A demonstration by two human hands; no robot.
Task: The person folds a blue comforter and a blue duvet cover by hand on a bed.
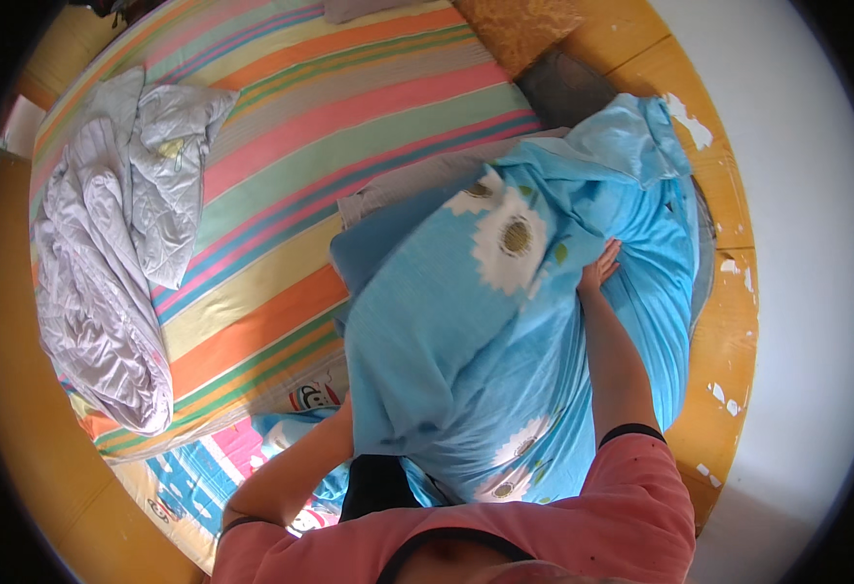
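A light blue fabric cover [463,306] with large white daisies lies bunched before me over the bed's near right part. My right hand [602,264] rests on it beside a deep fold, its visible fingers stretched out against the cloth. At the cover's left edge is my left hand [347,412], low and close to my body. Most of that hand is hidden by the fabric, so its grip does not show. A darker blue padded piece [390,233] sticks out from under the cover, on a greyish cloth [412,179].
A striped sheet [339,146] spreads over the bed. Crumpled pale grey bedding [98,292] lies along its left side. A cartoon-printed cloth [186,482] shows at the near left. Wooden boards [726,350] with peeling white patches border the right, by a pale wall [799,292].
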